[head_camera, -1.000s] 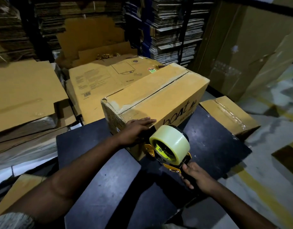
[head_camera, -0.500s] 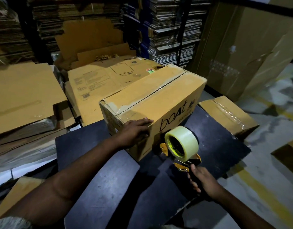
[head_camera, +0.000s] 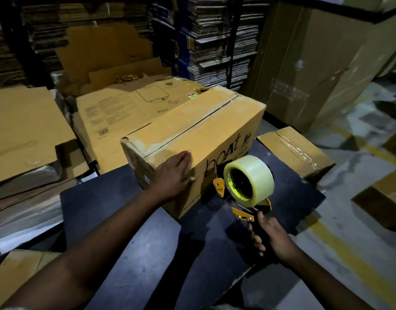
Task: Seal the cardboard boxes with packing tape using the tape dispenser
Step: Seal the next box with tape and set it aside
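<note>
Pretty cluttered spot: flattened cardboard sheets [head_camera: 25, 130] piled at 9 o'clock, a big printed flat carton [head_camera: 130, 108] at 11 behind the work area, and shelving stacked with flat cartons [head_camera: 219, 48] running across 12. A tall upright cardboard slab [head_camera: 315, 63] leans at 1 to 2 o'clock, and a smaller taped-up box [head_camera: 293, 151] sits at 3, just off the far edge of the dark tabletop [head_camera: 107, 211]. Another carton [head_camera: 382, 198] is on the floor further out at 3 to 4. The cardboard box [head_camera: 214, 130] being worked on sits on the tabletop dead center, flaps closed with old torn tape residue along the seam, "boAt" printed on its near side. Left hand [head_camera: 174, 175] is laid over the near top edge of the box at its near-left corner, fingers fairly straight, pressing not gripping. Right hand [head_camera: 270, 236] is at 5 o'clock, fingers wrapped round the handle of the tape dispenser [head_camera: 244, 191], which is held up just in front of the box's near side, clear tape roll [head_camera: 252, 177] upright. Can't tell if the dispenser touches the box.
</note>
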A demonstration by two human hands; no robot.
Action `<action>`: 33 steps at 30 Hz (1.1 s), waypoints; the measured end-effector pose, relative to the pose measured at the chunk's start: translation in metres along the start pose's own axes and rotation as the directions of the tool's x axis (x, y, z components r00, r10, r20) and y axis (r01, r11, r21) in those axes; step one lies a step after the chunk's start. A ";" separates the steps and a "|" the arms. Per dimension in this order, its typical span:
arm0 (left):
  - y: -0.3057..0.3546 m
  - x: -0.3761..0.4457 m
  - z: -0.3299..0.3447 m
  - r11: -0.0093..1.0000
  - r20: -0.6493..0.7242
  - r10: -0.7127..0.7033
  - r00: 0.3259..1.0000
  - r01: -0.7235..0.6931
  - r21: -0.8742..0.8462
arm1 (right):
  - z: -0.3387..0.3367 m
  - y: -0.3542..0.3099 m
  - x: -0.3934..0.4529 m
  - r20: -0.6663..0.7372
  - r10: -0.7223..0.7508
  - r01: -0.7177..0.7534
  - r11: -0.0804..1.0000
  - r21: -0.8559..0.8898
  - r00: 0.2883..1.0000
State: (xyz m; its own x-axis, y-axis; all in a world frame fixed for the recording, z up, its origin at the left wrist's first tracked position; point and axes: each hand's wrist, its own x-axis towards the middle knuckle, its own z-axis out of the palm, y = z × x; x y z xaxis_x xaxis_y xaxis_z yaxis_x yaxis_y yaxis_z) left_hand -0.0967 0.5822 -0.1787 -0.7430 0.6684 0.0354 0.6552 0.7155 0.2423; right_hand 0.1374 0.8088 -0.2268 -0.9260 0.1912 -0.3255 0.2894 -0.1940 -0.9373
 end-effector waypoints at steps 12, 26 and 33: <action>-0.005 -0.041 0.007 0.993 -0.137 -0.050 0.989 0.035 -0.109 | 0.034 -0.065 0.020 0.172 -0.079 0.044 0.979 0.199 0.982; -0.067 -0.144 -0.010 0.942 -0.194 0.213 0.958 -0.254 -0.218 | 0.129 -0.104 0.062 0.334 -0.114 0.052 0.981 0.188 0.936; -0.061 -0.196 0.004 0.978 -0.432 0.162 0.887 -0.203 -0.050 | 0.167 -0.096 0.071 0.332 -0.066 0.014 0.987 0.158 0.941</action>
State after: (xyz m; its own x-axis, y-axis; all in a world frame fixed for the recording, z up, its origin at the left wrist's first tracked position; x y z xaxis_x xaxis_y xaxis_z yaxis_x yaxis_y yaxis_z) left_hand 0.0093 0.4081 -0.2041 -0.6123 0.6207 0.4897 0.7844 0.5542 0.2784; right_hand 0.0034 0.6799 -0.1395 -0.9710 -0.1268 -0.2027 0.2346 -0.3414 -0.9102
